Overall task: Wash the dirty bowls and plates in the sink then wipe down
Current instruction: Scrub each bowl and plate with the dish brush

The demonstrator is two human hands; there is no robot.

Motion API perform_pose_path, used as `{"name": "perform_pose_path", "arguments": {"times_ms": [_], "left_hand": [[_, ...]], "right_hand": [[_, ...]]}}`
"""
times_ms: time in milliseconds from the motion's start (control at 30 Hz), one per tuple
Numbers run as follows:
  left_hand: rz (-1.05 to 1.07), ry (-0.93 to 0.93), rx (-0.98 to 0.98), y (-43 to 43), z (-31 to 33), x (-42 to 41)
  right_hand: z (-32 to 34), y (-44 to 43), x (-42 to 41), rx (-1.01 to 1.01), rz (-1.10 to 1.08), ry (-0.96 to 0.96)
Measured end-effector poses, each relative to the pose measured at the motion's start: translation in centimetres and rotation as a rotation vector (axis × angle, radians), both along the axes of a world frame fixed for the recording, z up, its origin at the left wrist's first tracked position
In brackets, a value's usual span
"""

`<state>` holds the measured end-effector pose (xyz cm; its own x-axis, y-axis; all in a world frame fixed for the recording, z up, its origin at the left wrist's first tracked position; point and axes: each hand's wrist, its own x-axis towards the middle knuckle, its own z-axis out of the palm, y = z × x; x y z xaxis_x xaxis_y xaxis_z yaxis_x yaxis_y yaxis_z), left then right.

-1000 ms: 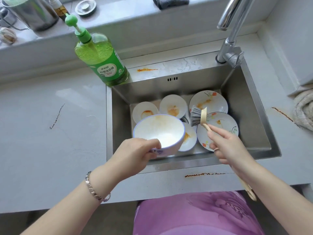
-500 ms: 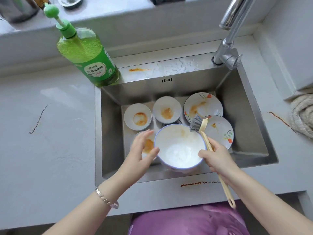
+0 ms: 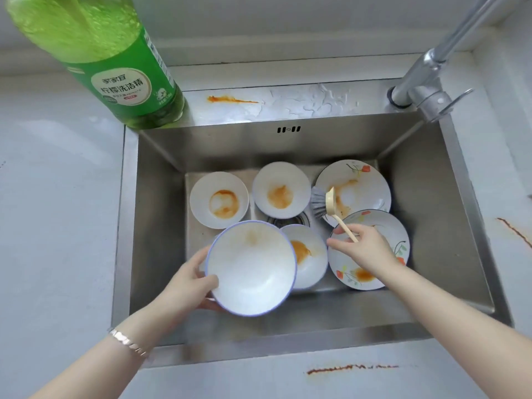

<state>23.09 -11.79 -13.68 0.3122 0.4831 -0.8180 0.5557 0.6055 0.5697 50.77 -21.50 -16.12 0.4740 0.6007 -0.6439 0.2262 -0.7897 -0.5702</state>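
Fingers [image 3: 201, 279] grip glossy round bowl [image 3: 251, 269].

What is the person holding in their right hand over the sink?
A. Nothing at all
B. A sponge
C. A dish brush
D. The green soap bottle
C: the right hand grips the cream handle of a brush with grey bristles, held above the dirty plates, while the left hand holds a large bowl.
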Motion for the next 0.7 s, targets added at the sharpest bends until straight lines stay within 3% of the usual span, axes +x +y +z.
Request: {"name": "perform_pose_path", "arguments": {"times_ms": [200, 333, 467, 700], "left_hand": [[-0.025, 0.066, 0.075, 1.7, -1.5, -3.1], [-0.037, 0.09, 0.064, 2.2, -1.8, -3.9], [-0.03, 0.128, 0.078, 2.4, -1.6, -4.1], [-0.053, 0.14, 0.096, 2.7, -0.6, -3.7]], "right_hand": [[-8.3, 2.6, 0.4, -0.102, 0.208, -0.15], [-11.0, 2.7, -0.9, -0.158, 0.196, -0.196], [-11.2, 2.8, -1.7, -0.195, 0.167, -0.257], [-7.9, 1.1, -0.5, -0.167, 0.115, -0.148]]}}
